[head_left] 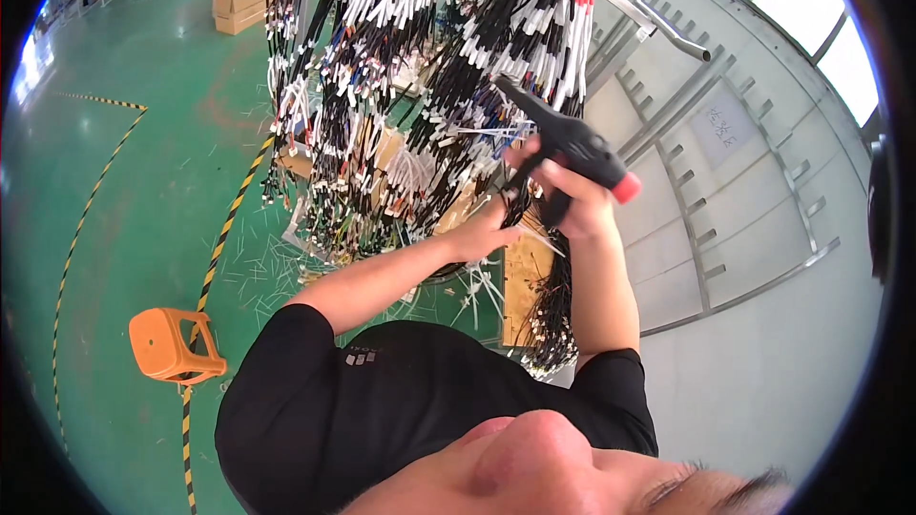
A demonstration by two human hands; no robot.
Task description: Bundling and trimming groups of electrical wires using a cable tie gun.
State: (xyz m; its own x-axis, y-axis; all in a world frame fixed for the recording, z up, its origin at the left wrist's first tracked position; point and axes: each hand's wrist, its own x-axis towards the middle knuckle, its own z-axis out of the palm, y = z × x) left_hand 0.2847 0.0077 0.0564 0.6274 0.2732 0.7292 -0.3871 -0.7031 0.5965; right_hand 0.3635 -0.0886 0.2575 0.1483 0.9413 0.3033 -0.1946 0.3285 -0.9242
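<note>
My right hand [580, 202] is wrapped round the handle of a black cable tie gun [571, 141] with a red knob at its rear end. The tool's narrow nose points up and to the left, in front of the hanging cables. Lower and to the left, my left hand [482, 233] is closed round a bundle of thin black cables, partly hidden by the fingers. A white cable tie [540, 239] sticks out beside it. Just beyond both hands hang dense bundles of black and white cables [420, 124] with small connectors at their ends.
An orange plastic stool [162, 345] stands on the green floor at the left, by black-and-yellow tape. White tie scraps [258, 272] litter the floor. A metal rail [673, 30] juts out at the upper right, before a pegged wall rack. Cardboard boxes [240, 6] stand farther back.
</note>
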